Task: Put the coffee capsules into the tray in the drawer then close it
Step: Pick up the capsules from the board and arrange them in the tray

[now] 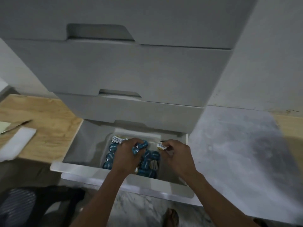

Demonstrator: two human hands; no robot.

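Head view: both hands (127, 151) (177, 153) curled around capsules (161, 145) over tray (154, 136).

Dim and grey in here, with flat, soft light and no glare anywhere. The drawer (118, 172) front at six o'clock is the palest patch. A broad dark shadow lies over the floor (237, 145) toward four o'clock. Everything looks soft and slightly smeared, the capsules' (113, 147) print barely readable. Straight cabinet (123, 71) edges splay outward toward the corners, and the chair (24, 207) at seven o'clock is a blur.
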